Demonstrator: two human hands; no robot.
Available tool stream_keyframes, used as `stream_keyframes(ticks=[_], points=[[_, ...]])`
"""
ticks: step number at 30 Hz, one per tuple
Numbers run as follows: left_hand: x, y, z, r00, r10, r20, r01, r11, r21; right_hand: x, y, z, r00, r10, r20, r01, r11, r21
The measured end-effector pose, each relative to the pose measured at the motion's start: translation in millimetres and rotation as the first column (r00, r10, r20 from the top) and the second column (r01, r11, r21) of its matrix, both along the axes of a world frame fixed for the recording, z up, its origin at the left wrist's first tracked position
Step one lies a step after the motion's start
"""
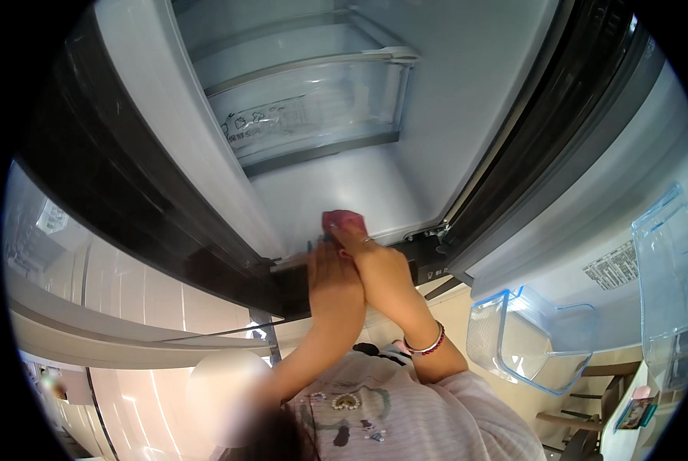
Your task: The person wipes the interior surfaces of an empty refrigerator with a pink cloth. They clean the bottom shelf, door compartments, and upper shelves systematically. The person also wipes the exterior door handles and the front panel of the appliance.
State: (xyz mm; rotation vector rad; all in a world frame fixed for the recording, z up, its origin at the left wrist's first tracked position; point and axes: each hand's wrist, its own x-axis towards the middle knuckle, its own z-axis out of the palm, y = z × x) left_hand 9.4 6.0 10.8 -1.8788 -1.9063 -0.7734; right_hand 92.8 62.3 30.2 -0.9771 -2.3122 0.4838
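Note:
My right hand presses a dark pink cloth against the front of the white floor of an open fridge compartment. The cloth is bunched under its fingers. Close beside it, my left hand lies with fingers stretched out over the compartment's front edge, its wrist touching the right one. No object shows in the left hand. A red beaded bracelet circles my right wrist. Behind the hands, a clear drawer with a grey lower edge sits above the compartment floor.
The right fridge door stands open, bearing clear door bins with blue-tinted rims. On the left is a dark door edge. A wooden chair and a table stand at the lower right.

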Motion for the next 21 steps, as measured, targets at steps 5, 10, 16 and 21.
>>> stream_keyframes(ticks=[5,10,16,21], points=[[11,29,-9,0.982,-0.189,0.026,0.190,0.981,-0.029,21,10,-7,0.976,-0.215,-0.037,0.217,0.975,0.052],[17,45,-1,0.981,-0.192,-0.026,0.191,0.980,-0.048,23,20,-4,0.943,-0.325,-0.066,0.326,0.945,-0.002],[7,41,-7,0.979,-0.200,0.024,0.201,0.980,-0.008,13,20,0,0.963,-0.255,-0.091,0.258,0.965,0.035],[-9,23,-10,0.993,-0.069,0.097,0.071,0.997,-0.019,-8,13,-2,0.989,-0.146,-0.035,0.148,0.987,0.060]])
